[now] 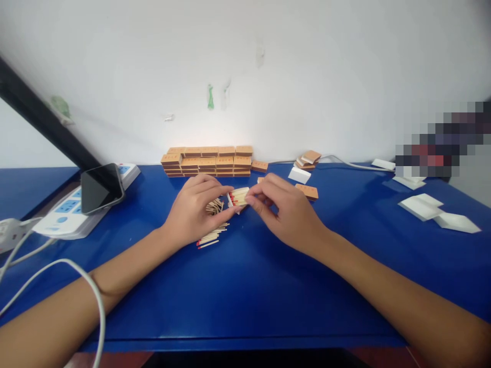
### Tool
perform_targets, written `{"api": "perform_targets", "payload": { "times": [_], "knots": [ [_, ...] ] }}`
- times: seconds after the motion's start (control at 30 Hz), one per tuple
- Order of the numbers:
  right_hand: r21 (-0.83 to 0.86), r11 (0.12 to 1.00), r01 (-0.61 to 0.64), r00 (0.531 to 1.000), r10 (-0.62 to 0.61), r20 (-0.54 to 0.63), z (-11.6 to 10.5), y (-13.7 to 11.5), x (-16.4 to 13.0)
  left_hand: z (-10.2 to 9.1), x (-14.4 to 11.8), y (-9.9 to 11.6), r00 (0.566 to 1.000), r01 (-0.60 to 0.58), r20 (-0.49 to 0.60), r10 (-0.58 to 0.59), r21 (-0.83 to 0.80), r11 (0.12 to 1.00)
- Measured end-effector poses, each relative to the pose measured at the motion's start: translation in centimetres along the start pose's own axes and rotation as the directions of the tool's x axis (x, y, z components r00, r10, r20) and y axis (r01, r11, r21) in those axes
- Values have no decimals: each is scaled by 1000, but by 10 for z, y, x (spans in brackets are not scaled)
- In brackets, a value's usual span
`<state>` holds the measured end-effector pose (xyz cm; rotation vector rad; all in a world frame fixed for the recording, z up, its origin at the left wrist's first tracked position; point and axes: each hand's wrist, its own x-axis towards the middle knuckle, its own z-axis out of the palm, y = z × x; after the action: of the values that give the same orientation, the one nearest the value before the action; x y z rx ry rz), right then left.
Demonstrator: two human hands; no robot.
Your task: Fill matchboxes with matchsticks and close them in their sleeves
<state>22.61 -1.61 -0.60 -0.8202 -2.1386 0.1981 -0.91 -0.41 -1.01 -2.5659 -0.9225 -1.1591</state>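
Observation:
Between thumb and fingers, my left hand [195, 207] grips a small white matchbox tray [229, 197] by its left end. Red-tipped matches [240, 196] lie inside it. My right hand [286, 212] is closed in a pinch at the tray's right end; its fingertips hide whether they hold the tray or the match ends. Loose matches [209, 239] lie on the table under and beside my left hand, partly covered by it. Just behind my right hand, a small piece of another box shows, mostly hidden.
Stacked matchboxes [207, 162] stand against the wall. Single boxes [307, 191] and a small pile [309, 159] lie to the right, with white trays [422, 206] farther out. A phone [102, 188] rests on a power strip [69, 212] at left. A white cable [100, 306] crosses my left forearm.

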Motion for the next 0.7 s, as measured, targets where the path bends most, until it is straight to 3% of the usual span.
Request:
{"api": "perform_targets", "payload": {
  "times": [0.17,0.27,0.7],
  "knots": [
    [38,985,166,961,-170,218,27,-21,-11,1,-2,-7,995,77,-74,-72,57,995],
    [20,971,239,934,-236,267,39,-26,-16,1,-2,-8,993,90,-78,-85,63,994],
    [82,979,187,928,-203,313,43,-28,-17,2,-1,-7,995,81,-59,-78,64,995]
  ]
}}
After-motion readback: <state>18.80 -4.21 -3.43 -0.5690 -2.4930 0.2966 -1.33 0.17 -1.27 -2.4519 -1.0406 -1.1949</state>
